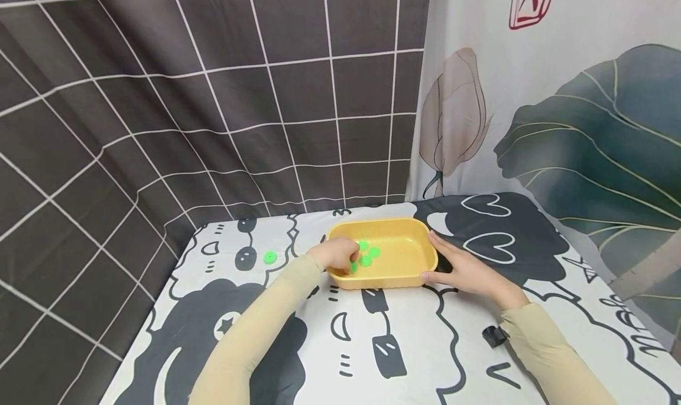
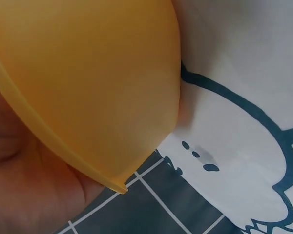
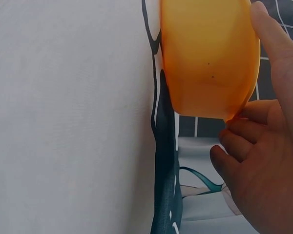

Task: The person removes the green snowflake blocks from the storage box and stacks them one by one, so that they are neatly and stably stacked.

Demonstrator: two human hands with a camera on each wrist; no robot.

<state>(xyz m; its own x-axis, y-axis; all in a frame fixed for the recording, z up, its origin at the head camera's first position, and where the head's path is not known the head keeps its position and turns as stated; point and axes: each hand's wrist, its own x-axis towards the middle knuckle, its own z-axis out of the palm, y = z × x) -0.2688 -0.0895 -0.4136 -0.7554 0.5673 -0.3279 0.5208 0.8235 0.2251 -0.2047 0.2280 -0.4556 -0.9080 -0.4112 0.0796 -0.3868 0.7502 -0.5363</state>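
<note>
A yellow plastic tub (image 1: 396,282) with rounded corners sits on the patterned cloth. Inside its left half lie several small bright green discs (image 1: 366,261), like buttons. My left hand (image 1: 337,253) reaches over the tub's left rim, fingers bent down, with a green disc right at the fingertips; I cannot tell whether they pinch it. Over in the left wrist view, the tub's outer wall (image 2: 97,87) hides those fingers. My right hand (image 1: 468,269) grips the tub's right end, thumb at the near corner and fingers toward the far corner. The right wrist view shows its fingers (image 3: 241,139) at the rim.
One more green disc (image 1: 270,257) lies on the cloth left of the tub. A small black object (image 1: 495,336) is by the right sleeve. Behind the table hang a dark grid-patterned curtain (image 1: 298,97) and a leaf-printed one (image 1: 585,151).
</note>
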